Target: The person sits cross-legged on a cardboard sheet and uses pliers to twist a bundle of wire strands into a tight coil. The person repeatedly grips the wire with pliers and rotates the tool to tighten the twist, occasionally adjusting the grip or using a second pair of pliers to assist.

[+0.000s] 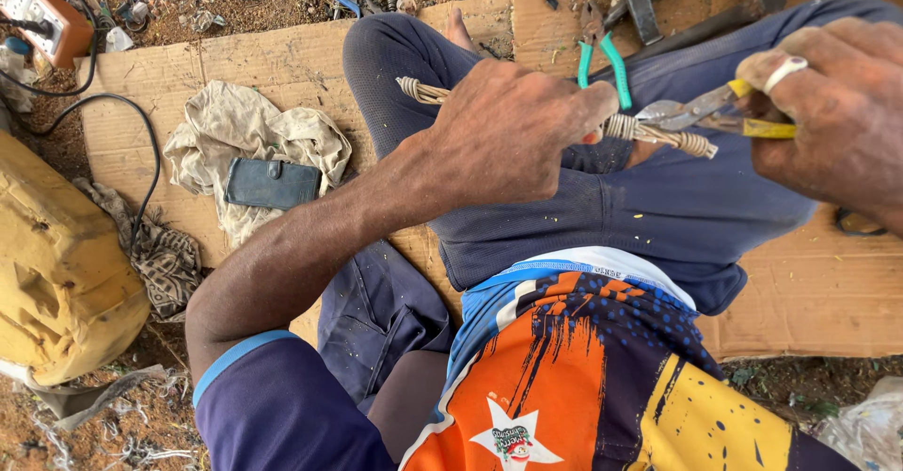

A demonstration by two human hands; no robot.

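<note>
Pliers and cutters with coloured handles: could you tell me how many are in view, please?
2. The yellow-handled snips are in the right hand, biting the wire bundle held by the left hand. The green-handled pliers lie behind. The clutter may hide others.

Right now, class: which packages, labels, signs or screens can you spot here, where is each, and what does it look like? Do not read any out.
Yellow plastic jerrycan: left edge, on dirt, dented, boxy.
Shirt emblem: bottom centre, white star on orange.
Power strip: top left corner, orange and white, rectangular.
No screens or signs.
</note>
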